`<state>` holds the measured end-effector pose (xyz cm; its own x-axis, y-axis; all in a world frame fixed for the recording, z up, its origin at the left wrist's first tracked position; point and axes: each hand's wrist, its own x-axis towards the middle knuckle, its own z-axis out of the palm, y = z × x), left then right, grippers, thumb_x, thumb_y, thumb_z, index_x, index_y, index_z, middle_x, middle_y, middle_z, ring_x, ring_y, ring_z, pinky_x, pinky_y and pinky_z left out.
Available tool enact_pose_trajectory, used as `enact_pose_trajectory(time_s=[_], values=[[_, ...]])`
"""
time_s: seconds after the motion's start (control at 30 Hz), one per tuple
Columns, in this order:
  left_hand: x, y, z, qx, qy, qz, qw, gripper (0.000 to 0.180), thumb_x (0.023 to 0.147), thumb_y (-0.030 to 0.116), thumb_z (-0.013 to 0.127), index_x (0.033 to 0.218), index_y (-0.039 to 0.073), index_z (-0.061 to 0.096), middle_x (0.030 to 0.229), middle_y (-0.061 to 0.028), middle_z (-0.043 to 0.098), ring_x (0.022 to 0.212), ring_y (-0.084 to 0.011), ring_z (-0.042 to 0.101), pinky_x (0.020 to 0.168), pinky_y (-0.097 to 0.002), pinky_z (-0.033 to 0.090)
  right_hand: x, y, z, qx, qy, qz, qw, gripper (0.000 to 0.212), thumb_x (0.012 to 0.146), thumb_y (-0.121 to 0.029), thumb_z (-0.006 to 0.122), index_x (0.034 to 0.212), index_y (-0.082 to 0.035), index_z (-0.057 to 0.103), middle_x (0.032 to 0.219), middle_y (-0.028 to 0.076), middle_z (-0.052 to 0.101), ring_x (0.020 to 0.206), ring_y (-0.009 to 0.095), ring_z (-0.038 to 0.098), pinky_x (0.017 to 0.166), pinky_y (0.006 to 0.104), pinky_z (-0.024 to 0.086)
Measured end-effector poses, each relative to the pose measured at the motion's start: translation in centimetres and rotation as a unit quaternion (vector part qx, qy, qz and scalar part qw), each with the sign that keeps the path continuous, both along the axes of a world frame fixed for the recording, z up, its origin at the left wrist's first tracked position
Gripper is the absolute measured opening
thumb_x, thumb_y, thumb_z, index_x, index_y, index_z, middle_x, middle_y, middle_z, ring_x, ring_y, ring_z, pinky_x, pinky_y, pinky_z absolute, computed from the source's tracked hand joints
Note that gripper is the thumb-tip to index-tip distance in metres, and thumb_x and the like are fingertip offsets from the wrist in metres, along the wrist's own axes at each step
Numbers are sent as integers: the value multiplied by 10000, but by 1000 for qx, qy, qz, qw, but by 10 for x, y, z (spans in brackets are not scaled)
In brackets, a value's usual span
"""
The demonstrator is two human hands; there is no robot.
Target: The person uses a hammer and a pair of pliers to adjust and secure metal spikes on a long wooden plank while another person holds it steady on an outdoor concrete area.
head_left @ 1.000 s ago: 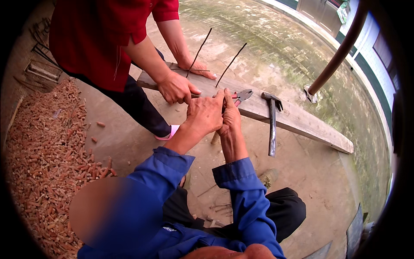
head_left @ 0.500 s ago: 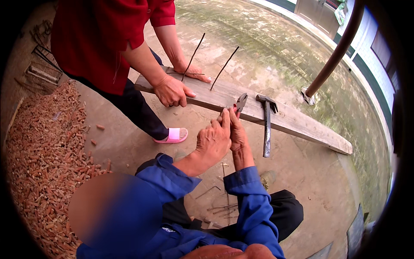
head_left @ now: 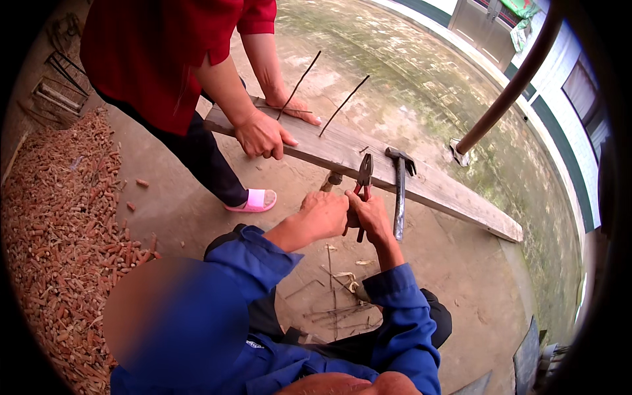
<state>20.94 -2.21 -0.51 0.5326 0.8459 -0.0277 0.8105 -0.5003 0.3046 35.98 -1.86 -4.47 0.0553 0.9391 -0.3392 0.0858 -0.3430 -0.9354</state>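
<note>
My right hand [head_left: 373,214] is closed around pliers [head_left: 365,172] with red-and-dark handles; their jaws point up over the near edge of a long wooden plank [head_left: 454,199]. My left hand [head_left: 322,215] is closed beside the handles, its fingertips against them; what it grips is hidden. Just beyond it, a wooden piece with a dark, rounded top [head_left: 334,178] shows below the plank; I cannot tell whether I hold it. A hammer [head_left: 400,191] lies across the plank, its handle hanging over. Two thin dark rods stand up from the plank, one nearer the middle [head_left: 343,105], another farther left [head_left: 300,84].
Across from me, a person in a red top [head_left: 148,72] presses both hands [head_left: 263,133] on the plank's left end. Corn cobs [head_left: 62,243] are heaped at left. Thin rods [head_left: 334,309] lie on the ground before me. A brown pole [head_left: 507,99] stands at right.
The pliers have turned more upright and their handles have spread. My hands have drawn back slightly from the plank, uncovering the dark-topped wooden piece. The other person's hands remain on the plank.
</note>
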Motion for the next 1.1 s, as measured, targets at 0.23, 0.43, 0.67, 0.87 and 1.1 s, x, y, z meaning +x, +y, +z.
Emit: enact_pose_trajectory(time_s=[0.23, 0.43, 0.67, 0.87, 1.1], values=[[-9, 24, 7, 13, 8, 58, 998, 237, 808, 227, 557, 842, 9, 644, 781, -251, 644, 784, -397, 653, 709, -479, 510, -5, -44, -15, -64, 27, 43, 997, 316, 892, -348, 580, 831, -40, 615, 720, 68, 674, 618, 165, 659, 471, 266, 433], [-17, 30, 10, 27, -9, 82, 996, 271, 814, 260, 575, 838, -2, 640, 781, -252, 643, 790, -390, 652, 719, -474, 505, -32, -99, -116, -148, 10, 108, 983, 304, 890, -338, 566, 869, -35, 550, 756, 87, 662, 623, 201, 658, 486, 318, 483], [-20, 28, 9, 13, -6, 93, 996, 296, 824, 286, 581, 857, -2, 643, 787, -246, 644, 813, -393, 645, 732, -476, 497, -67, -178, -158, -392, 107, 287, 867, 289, 917, -265, 549, 963, 20, 570, 844, 143, 667, 668, 243, 667, 503, 352, 522], [-12, 18, 7, -11, -47, 85, 995, 361, 869, 340, 551, 865, -9, 642, 832, -252, 645, 835, -401, 641, 756, -486, 491, -23, -121, -55, -192, 116, 112, 968, 370, 954, -362, 479, 1055, -11, 539, 928, 133, 673, 807, 225, 661, 640, 349, 531], [1, 13, 6, -94, -153, 82, 980, 489, 915, 460, 502, 1005, -7, 616, 857, -220, 659, 783, -347, 660, 722, -435, 509, 7, -81, 24, 65, 22, -75, 995, 440, 967, -410, 435, 1037, 5, 563, 951, 133, 653, 845, 213, 647, 730, 355, 508]])
